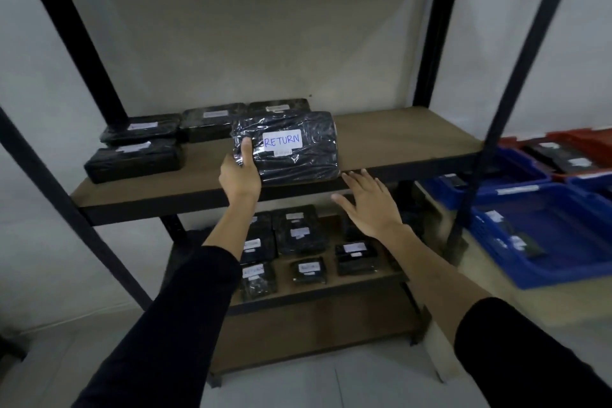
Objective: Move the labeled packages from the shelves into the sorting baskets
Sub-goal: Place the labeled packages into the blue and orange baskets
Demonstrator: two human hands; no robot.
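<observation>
1. Grip: left hand (239,172) holds the package (285,146) by its left end, thumb on top beside the "RETURN" label (282,140).
2. Right hand (367,205) is spread and holds nothing, just below the package's near right corner, apart from it.
3. Package is tilted up over the near edge of the shelf (397,136), long axis running left to right.
4. Baskets (543,235) lie well to the right; the free right hand is nearer them.
</observation>
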